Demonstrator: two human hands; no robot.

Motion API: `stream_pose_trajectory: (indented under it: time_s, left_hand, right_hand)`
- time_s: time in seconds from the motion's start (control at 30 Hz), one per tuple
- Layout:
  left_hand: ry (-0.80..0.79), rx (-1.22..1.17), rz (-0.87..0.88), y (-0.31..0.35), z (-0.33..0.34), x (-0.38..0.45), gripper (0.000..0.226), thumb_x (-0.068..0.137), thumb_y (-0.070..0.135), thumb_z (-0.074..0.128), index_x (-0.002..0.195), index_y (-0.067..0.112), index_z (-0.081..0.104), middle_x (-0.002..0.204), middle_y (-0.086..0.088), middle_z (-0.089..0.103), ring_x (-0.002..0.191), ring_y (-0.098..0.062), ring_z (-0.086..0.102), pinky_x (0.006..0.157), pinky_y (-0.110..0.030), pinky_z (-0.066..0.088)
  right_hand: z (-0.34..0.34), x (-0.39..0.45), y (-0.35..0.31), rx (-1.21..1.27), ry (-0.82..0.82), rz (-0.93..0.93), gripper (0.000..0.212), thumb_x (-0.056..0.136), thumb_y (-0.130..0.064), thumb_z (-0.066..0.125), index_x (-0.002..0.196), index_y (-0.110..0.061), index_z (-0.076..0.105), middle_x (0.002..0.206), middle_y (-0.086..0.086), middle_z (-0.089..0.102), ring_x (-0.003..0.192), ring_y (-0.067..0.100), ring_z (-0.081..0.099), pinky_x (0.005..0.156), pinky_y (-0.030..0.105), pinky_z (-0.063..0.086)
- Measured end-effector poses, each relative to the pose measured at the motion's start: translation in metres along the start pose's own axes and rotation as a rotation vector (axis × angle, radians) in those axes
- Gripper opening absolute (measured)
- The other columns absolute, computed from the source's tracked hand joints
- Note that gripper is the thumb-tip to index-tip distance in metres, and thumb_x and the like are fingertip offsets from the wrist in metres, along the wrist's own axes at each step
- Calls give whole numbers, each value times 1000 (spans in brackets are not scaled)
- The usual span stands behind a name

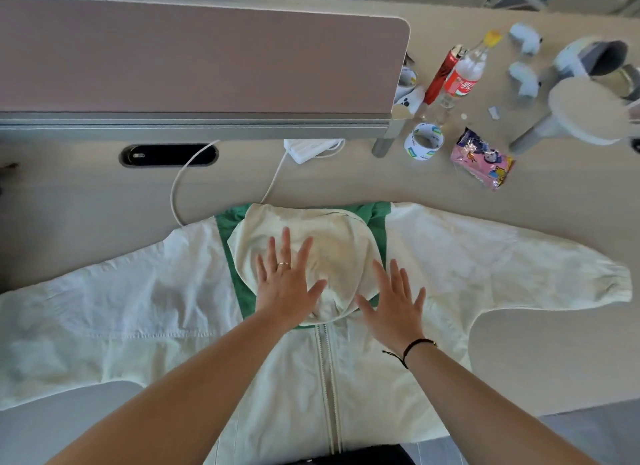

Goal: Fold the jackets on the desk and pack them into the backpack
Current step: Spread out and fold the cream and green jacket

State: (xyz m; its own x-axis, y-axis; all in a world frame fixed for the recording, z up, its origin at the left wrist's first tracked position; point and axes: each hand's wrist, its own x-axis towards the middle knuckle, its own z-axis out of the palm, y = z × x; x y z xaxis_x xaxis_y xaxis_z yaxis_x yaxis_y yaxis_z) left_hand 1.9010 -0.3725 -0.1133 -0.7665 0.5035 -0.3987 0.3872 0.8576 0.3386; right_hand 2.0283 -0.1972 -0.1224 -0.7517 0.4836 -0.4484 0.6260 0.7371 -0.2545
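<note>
I see the left hand (287,284) with fingers (285,246) spread straight, flat on the folded-down hood (332,236). The right hand (394,308) has fingers (382,277) splayed too, at the hood's right edge. Beneath them the pale jacket (433,256) lies zipper-up on the counter (536,353), sleeves stretched out both ways.

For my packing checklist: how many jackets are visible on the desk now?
1: a white jacket spread flat on the desk under both hands. Others may lie outside the view.
</note>
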Motion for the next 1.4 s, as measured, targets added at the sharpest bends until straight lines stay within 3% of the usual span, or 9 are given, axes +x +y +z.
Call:
stream_pose_trajectory:
  time_s: [0.23,0.47,0.67,0.83,0.93,1.07,1.23,1.3,1.4]
  left_hand:
    - [54,-31,65,61,15,-6,78,99,55,46,158,38,-2,160,2,-37,150,-25,-28,125,-48,-4]
    - [-33,85,164,236,99,16,68,103,55,28,158,37,-8,159,1,-38,150,-24,-26,125,-50,-3]
    - [-87,62,88,362,160,32,66,104,54,27,158,39,-8,162,3,-32,151,-22,-25,122,-57,-5]
    - [-97,46,104,431,173,46,61,105,51,28,156,43,-3,163,8,-29,151,-22,-25,120,-62,-5]
    - [-144,118,33,446,183,61,55,106,50,22,156,46,-2,163,8,-27,151,-31,-21,116,-71,3]
    - [-162,240,-2,452,192,68,55,106,46,22,155,46,-3,164,8,-25,151,-36,-19,113,-76,6]
    - [-169,273,7,467,193,68,58,106,39,28,156,46,-3,165,5,-24,153,-32,-17,116,-71,12]
    - [-191,251,44,483,185,72,61,106,35,33,156,44,0,166,5,-22,154,-29,-12,118,-67,15]
    - [-194,196,106,512,177,82,57,105,33,38,156,38,14,168,3,-8,155,-25,0,118,-57,25]
  right_hand:
    - [-2,-2,80,178,-24,72,67,100,-61,33,157,-42,5,169,-4,-6,153,11,-15,124,48,-6]
    - [-27,0,210,-5,28,-245,65,101,-59,29,159,-37,12,167,-9,-3,155,14,-5,124,45,-5]
    - [-78,41,377,-95,67,-124,71,93,-68,4,158,-40,8,167,-10,-6,155,16,-5,123,50,-2]
    - [-116,47,485,-158,172,-83,66,94,-63,20,151,-34,37,164,-8,26,151,16,23,124,47,10]
    - [-129,53,509,-122,321,-88,55,95,-59,31,128,-28,61,141,-5,55,129,21,54,113,46,32]
    - [-159,78,518,158,511,113,28,89,-45,66,104,-21,68,122,3,55,113,29,53,97,41,39]
    - [-197,111,525,198,239,227,78,76,-45,77,143,-27,41,150,6,30,137,30,32,113,42,28]
    - [-210,119,529,283,126,278,73,68,-42,83,134,-35,52,148,3,32,136,29,33,111,40,28]
    - [-218,122,536,376,62,346,46,66,-37,83,107,-31,62,127,1,46,120,27,44,101,38,36]
